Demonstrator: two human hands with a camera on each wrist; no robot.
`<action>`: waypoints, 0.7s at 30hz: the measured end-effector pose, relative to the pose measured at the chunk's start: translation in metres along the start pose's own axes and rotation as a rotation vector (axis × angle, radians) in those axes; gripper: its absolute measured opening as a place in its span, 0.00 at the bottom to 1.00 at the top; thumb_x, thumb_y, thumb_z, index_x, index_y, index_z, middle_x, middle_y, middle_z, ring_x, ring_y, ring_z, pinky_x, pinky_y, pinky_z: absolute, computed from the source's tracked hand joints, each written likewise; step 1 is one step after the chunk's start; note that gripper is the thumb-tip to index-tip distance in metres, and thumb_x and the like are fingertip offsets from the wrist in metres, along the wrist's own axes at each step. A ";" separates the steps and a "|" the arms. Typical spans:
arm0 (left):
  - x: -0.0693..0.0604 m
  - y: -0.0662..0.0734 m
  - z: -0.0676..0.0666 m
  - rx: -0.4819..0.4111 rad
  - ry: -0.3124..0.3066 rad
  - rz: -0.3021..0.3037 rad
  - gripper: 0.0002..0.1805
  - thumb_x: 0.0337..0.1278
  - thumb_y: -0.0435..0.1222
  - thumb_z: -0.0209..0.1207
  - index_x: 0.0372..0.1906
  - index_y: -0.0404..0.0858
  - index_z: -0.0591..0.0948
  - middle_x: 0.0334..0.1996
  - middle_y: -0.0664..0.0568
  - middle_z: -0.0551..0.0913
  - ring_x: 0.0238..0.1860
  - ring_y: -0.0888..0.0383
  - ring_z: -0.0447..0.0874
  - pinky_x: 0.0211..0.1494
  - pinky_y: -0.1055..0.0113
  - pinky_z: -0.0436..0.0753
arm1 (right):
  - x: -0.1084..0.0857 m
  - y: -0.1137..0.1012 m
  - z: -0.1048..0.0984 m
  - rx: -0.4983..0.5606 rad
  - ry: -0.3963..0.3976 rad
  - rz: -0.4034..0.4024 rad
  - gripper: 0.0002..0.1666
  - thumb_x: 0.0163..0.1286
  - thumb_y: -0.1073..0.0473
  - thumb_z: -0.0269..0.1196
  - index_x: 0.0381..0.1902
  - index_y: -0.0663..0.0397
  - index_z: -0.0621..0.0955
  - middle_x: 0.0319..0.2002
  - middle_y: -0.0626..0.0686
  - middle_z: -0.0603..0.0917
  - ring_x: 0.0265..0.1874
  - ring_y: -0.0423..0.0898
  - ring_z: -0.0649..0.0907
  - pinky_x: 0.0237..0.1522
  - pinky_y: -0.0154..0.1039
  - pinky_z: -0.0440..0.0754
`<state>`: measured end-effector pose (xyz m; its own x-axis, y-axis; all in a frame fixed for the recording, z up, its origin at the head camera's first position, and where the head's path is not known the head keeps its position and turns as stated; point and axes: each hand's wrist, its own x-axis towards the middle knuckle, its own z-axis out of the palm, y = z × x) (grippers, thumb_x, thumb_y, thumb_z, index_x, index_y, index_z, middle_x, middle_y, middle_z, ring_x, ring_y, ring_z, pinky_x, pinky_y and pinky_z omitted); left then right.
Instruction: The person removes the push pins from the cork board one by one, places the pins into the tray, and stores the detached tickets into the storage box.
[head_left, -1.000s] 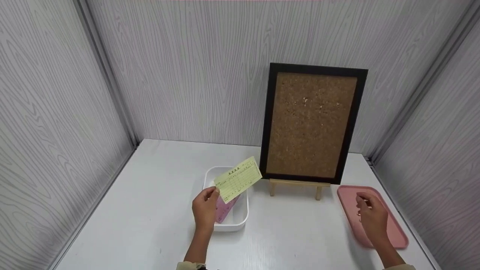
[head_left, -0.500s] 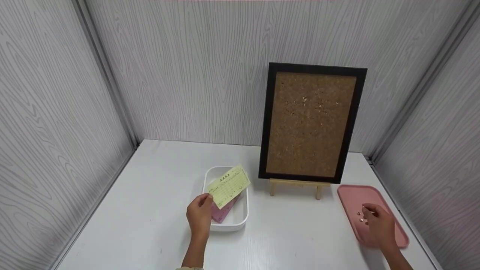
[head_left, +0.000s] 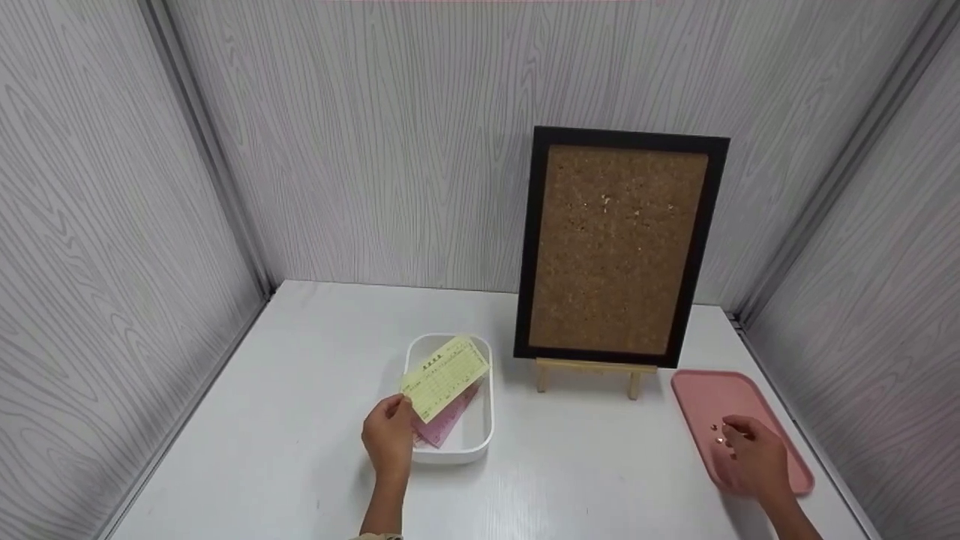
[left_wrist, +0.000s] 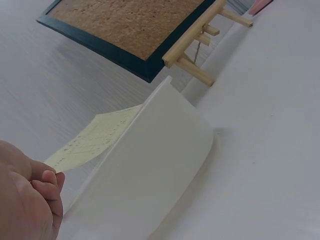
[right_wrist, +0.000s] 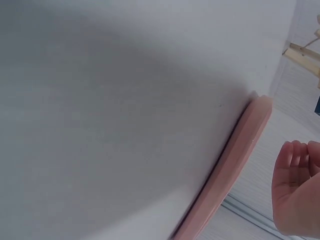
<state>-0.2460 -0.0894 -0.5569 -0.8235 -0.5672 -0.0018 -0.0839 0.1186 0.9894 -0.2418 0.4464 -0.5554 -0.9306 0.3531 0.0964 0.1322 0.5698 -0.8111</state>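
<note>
A pale yellow printed slip [head_left: 445,377] is pinched at its near corner between the thumb and fingers of my left hand [head_left: 388,433]. The slip is tilted over a white plastic bin [head_left: 474,454], with pink slips [head_left: 448,420] inside under it. In the left wrist view, the yellow slip [left_wrist: 97,137] bends beside the bin wall [left_wrist: 150,160]. My right hand [head_left: 759,456] is over the pink tray [head_left: 720,390], fingers bent, beside a few small shiny thumbtacks [head_left: 718,440]. Whether the right fingertips hold a tack is not clear; the right wrist view cuts off part of the hand [right_wrist: 297,190].
A black-framed cork board [head_left: 619,247] stands on a small wooden easel [head_left: 596,366] at the back, right of the bin. The white table [head_left: 300,420] is enclosed by wood-grain panels [head_left: 375,135] at the back and sides.
My left hand has drawn left and down with the yellow slip, bringing it over the bin. My right hand has shifted down and slightly right over the tray, uncovering some tacks.
</note>
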 end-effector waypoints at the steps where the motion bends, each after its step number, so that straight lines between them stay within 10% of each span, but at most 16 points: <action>1: 0.001 0.000 -0.001 0.000 0.007 -0.005 0.16 0.70 0.38 0.56 0.52 0.32 0.84 0.46 0.40 0.87 0.46 0.50 0.84 0.44 0.65 0.82 | 0.000 0.000 0.001 -0.001 -0.002 0.008 0.17 0.76 0.62 0.58 0.57 0.66 0.80 0.44 0.59 0.87 0.32 0.37 0.83 0.33 0.35 0.83; 21: 0.008 0.009 0.023 0.059 0.003 0.017 0.12 0.67 0.34 0.57 0.46 0.30 0.86 0.42 0.39 0.88 0.41 0.50 0.86 0.41 0.61 0.84 | 0.004 0.007 0.002 -0.038 -0.044 0.059 0.18 0.77 0.62 0.56 0.59 0.66 0.79 0.47 0.64 0.85 0.35 0.44 0.84 0.30 0.34 0.81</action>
<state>-0.2658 -0.0742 -0.5512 -0.8233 -0.5674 0.0159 -0.1027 0.1764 0.9790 -0.2451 0.4499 -0.5616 -0.9348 0.3544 0.0231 0.1992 0.5771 -0.7920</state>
